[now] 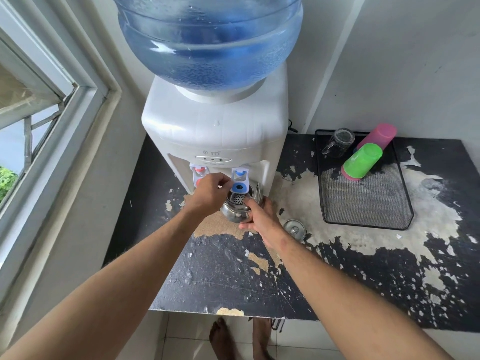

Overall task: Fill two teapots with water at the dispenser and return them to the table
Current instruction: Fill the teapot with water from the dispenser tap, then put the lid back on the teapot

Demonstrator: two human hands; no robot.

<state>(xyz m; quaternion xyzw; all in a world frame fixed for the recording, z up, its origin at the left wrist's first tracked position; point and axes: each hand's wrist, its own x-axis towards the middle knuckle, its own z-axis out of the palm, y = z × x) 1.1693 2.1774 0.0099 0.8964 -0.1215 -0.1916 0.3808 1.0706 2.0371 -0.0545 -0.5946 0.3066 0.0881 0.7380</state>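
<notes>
A shiny steel teapot (235,213) with its lid off stands under the blue tap (240,187) of the white water dispenser (215,131). A perforated strainer shows in the pot's mouth. My right hand (259,216) grips the teapot's right side. My left hand (211,193) pinches the left edge of the blue tap lever. The teapot's steel lid (294,229) lies on the counter just right of my right wrist. Only one teapot is in view.
A worn black counter (233,276) with peeling paint carries the dispenser with its blue bottle (210,40). A red tap (199,175) sits left of the blue one. At the right, a black mesh tray (368,198) holds a glass mug (339,142) and green (362,161) and pink (378,135) cups. A window is left.
</notes>
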